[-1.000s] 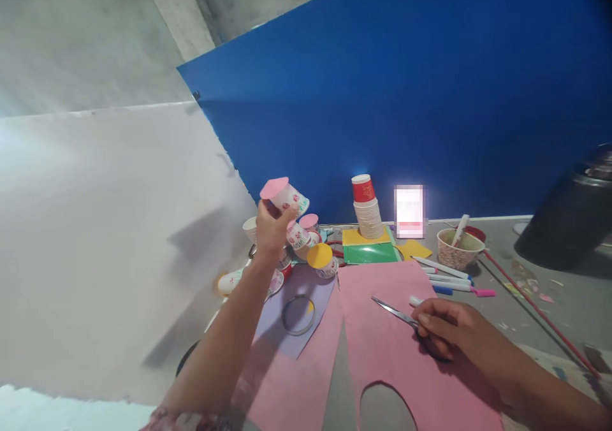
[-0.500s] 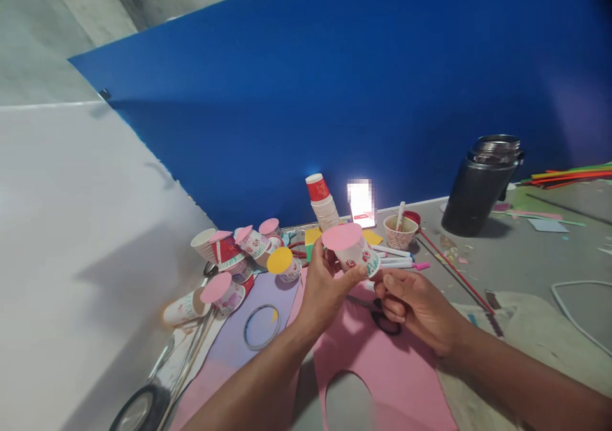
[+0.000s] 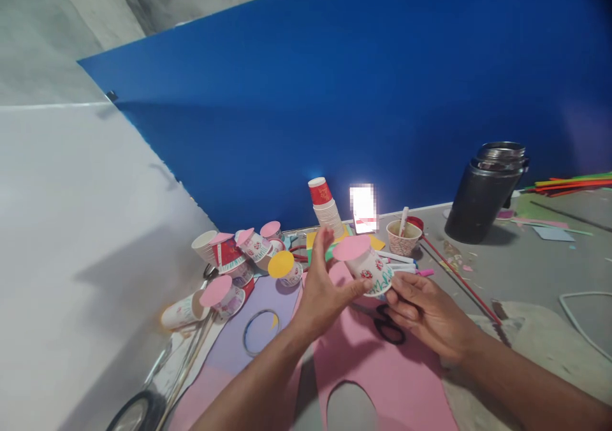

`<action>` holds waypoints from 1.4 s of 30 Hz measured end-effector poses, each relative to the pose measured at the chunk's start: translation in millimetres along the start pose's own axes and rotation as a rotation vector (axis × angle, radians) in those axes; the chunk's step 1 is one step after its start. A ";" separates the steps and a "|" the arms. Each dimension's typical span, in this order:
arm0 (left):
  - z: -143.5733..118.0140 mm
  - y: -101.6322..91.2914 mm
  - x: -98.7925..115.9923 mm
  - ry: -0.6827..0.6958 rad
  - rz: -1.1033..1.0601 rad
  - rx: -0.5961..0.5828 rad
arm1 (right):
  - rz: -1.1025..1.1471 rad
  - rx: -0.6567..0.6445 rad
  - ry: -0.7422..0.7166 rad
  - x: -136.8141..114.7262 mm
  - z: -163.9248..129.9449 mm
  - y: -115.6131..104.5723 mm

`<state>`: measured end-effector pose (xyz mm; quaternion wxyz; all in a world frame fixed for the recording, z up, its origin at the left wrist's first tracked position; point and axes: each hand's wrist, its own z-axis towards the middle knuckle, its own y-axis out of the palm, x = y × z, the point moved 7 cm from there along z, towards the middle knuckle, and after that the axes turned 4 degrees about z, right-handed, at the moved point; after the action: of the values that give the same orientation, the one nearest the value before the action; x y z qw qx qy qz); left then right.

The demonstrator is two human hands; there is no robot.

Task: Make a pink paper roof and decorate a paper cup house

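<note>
A paper cup (image 3: pixel 371 270) with a floral print and green marks hangs tilted above the pink paper, a pink paper disc (image 3: pixel 352 248) on its upper end. My right hand (image 3: pixel 425 316) pinches the cup's lower rim between thumb and fingers. On the cup's left side, my left hand (image 3: pixel 322 297) touches it with the thumb, its fingers stretched up and apart from the cup. Beneath the hands, black-handled scissors (image 3: pixel 389 324) lie on a pink sheet (image 3: pixel 382 380) with a round cut-out.
Several decorated cups (image 3: pixel 232 252) cluster at left near a tape roll (image 3: pixel 261 332). Behind are stacked cups (image 3: pixel 326 208), a lit phone (image 3: pixel 364 208), markers (image 3: pixel 404 265) and a marker-holding cup (image 3: pixel 404 238). A black flask (image 3: pixel 485 195) and a red stick (image 3: pixel 459 278) are at right.
My left fingers have opened away from the cup, leaving the thumb against it. The cup has shifted slightly right and down in view, and my right hand still pinches its rim.
</note>
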<state>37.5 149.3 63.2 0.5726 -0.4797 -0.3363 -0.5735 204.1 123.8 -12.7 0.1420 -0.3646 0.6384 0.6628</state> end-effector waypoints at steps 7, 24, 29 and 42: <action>8.0 -12.3 24.2 0.238 0.325 -0.131 | 0.033 -0.032 0.096 6.7 -1.2 -1.1; -0.6 4.4 26.7 0.236 0.435 -0.201 | 0.170 -0.034 0.095 1.9 -1.3 1.5; 0.5 -4.8 27.0 0.289 0.474 -0.213 | 0.132 -0.046 0.115 3.9 -1.7 2.4; -3.8 0.0 38.2 0.372 0.380 -0.318 | 0.068 -0.070 0.111 3.5 -4.2 6.6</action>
<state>41.2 133.0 97.7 0.6393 -0.5042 -0.0359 -0.5795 198.6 117.9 -9.8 0.0709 -0.3836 0.6336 0.6681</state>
